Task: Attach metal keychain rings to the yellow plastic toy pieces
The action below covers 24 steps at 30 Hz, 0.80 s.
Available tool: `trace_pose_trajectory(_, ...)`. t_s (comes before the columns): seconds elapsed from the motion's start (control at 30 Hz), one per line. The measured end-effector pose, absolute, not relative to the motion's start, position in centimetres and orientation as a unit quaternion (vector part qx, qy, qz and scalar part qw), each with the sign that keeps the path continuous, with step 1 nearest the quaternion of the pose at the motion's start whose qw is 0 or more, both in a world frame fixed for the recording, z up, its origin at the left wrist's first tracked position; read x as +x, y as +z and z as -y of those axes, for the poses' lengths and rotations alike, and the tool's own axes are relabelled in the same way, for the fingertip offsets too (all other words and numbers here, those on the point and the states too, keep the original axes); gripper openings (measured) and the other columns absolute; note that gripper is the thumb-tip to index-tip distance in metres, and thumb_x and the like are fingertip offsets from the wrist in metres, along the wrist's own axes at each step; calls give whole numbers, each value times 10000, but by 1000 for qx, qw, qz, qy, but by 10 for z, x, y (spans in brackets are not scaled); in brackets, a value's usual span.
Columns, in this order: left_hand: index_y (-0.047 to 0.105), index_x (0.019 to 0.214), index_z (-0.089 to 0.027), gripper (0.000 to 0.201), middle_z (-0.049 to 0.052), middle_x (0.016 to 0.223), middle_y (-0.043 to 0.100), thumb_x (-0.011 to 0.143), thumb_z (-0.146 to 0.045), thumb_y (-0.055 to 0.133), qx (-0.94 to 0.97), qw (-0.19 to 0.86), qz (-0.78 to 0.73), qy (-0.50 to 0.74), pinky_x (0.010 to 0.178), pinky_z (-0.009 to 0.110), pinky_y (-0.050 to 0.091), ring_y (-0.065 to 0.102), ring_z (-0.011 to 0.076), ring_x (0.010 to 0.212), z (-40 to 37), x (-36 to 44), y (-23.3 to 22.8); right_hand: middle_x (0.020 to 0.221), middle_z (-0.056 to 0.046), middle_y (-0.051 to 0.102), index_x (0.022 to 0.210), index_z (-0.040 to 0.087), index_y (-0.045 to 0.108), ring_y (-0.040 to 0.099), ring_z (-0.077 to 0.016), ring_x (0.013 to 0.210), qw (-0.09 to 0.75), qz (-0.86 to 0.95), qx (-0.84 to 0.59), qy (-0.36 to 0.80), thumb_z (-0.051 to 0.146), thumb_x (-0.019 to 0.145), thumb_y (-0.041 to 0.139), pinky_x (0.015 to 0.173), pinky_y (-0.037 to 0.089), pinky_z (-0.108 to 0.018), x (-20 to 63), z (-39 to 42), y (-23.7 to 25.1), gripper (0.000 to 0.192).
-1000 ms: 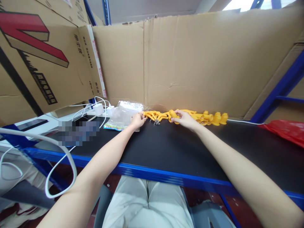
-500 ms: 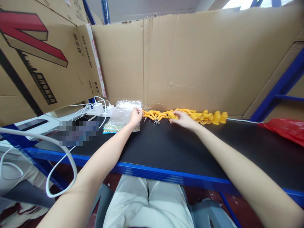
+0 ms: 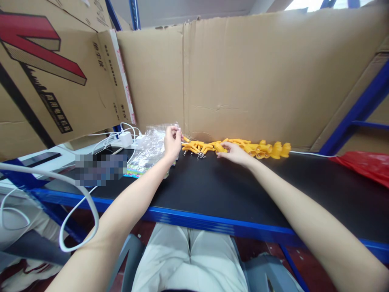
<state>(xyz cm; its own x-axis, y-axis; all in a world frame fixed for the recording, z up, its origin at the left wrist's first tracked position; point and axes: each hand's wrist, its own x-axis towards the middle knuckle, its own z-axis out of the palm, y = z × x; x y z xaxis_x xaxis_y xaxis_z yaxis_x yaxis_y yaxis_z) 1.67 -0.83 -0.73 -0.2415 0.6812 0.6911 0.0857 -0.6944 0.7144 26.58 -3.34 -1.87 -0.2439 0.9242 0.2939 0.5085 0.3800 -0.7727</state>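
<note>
My left hand is closed in a pinch at the upper right edge of a clear plastic bag, which is crumpled and slightly raised. A yellow tip shows just right of these fingers; whether they touch it I cannot tell. Thin yellow branching pieces lie in a row along the back, with small metal hooks at their front. My right hand has its thumb and fingers around a thicker yellow piece. Hollow yellow cup-shaped pieces stand further right.
A colourful printed sheet lies under the bag. White chargers and cables are at the left. Cardboard walls the back of the black shelf, which has a blue front edge. A red bag lies at the right.
My left hand has risen slightly, and the plastic bag's top edge has lifted and crumpled while its lower part shifted left. My right hand has stayed in place.
</note>
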Motion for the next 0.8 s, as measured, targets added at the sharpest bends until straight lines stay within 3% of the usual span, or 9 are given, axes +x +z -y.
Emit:
trace_pose_trajectory(0.17, 431, 839, -206, 71, -39, 627, 534, 902, -201, 463, 612, 220, -330, 684, 602, 212, 461, 544, 71, 568, 10, 22, -12, 913, -62, 675, 915, 190, 575, 653, -188, 795, 377, 737, -484, 284, 249, 703, 653, 882, 472, -380, 264, 36, -18, 234)
trace_pose_trajectory(0.3, 429, 837, -202, 72, -41, 631, 534, 903, -208, 457, 626, 235, -326, 668, 608, 210, 463, 550, 70, 581, 9, 25, -16, 943, -68, 668, 911, 185, 607, 623, -235, 888, 374, 748, -505, 213, 340, 674, 686, 885, 450, -428, 261, 41, -14, 293)
trace_pose_trajectory(0.57, 423, 787, -193, 155, -74, 497, 497, 886, -264, 519, 631, 332, -308, 630, 479, 185, 385, 471, 55, 433, 28, 43, -11, 1355, -97, 494, 848, 201, 642, 479, -250, 1213, 370, 832, -378, 169, 409, 700, 683, 1013, 344, -449, 244, 51, -11, 259)
trace_pose_trajectory(0.7, 429, 793, -186, 152, -75, 490, 501, 886, -263, 523, 637, 379, -278, 611, 479, 181, 391, 470, 51, 434, 38, 53, -10, 1300, -94, 537, 880, 201, 684, 476, -254, 1218, 345, 851, -348, 189, 430, 681, 714, 1060, 289, -437, 234, 53, -17, 305)
trace_pose_trajectory(0.8, 435, 802, -185, 150, -73, 499, 502, 884, -271, 527, 651, 398, -265, 589, 489, 179, 397, 475, 50, 444, 44, 58, -10, 1168, -98, 601, 920, 184, 700, 531, -252, 1125, 323, 863, -334, 198, 468, 690, 704, 1015, 346, -420, 230, 54, -20, 366)
